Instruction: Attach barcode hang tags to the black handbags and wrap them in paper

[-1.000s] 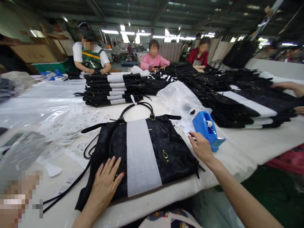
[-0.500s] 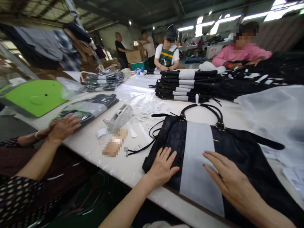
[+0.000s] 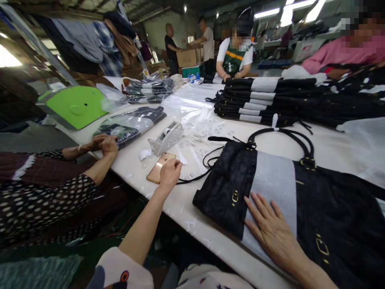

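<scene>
And here's the black bag (image 3: 222, 176), soft leather-look, faintly creased, low sheen! Across it, a matt, papery white band (image 3: 275, 172); beside that, a brassy metal buckle (image 3: 235, 196), catching light. Glossy gold back on the phone (image 3: 154, 170)! Shiny clear film on the wrapped packet (image 3: 147, 118), smooth plastic-looking green panel (image 3: 75, 108), dull brown cardboard box (image 3: 189, 58).

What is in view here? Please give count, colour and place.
Bag: 1, black, front right
Strip: 1, pale grey, across bag
Phone: 1, gold, centre
Stacked bags: several, black, behind bag
Dispenser: 1, grey, beyond phone
Labels: many, white, centre
Sheets: uncountable, clear, behind labels
Wrapped bags: several, dark, left
Panel: 1, green, left
Carton: 1+, brown, back
Clothes: several, mixed, upper left
Table: 1, white, centre
People: several, mixed clothing, around
Left hand: 1, bare, at phone
Right hand: 1, bare, flat on strip
</scene>
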`<control>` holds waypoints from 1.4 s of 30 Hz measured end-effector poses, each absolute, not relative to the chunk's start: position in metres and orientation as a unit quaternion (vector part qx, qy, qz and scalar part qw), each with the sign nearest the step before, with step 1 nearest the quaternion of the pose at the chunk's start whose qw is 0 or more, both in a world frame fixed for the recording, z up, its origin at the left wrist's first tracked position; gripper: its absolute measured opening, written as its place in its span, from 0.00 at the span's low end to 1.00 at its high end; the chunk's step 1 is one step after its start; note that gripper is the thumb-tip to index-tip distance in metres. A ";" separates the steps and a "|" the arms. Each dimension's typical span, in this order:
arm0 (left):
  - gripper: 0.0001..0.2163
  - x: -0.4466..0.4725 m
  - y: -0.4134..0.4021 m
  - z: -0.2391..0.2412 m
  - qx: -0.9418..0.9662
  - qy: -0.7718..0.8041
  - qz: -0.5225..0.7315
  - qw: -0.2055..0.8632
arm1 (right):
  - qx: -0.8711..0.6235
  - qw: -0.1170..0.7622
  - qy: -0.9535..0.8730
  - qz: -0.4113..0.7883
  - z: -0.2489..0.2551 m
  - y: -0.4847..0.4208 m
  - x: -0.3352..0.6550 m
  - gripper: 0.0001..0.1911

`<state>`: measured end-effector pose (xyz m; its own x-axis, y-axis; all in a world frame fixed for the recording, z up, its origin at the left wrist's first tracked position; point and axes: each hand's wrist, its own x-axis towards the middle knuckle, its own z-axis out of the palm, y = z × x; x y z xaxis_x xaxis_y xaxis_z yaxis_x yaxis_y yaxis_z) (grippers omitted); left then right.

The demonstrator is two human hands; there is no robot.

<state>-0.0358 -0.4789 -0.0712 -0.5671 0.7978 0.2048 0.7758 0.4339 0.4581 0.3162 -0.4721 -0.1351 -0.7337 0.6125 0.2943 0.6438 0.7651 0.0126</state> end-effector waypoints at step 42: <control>0.06 -0.044 -0.460 -0.092 0.402 0.894 0.132 0.145 | -0.334 0.163 -0.928 -0.030 -0.138 -0.471 0.317 0.28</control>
<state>-0.0442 -0.4603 -0.0920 -0.6348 0.7574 -0.1530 0.6808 0.6418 0.3530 0.3167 -0.4715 -0.1384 -0.7234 0.6109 0.3217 0.6301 0.7746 -0.0541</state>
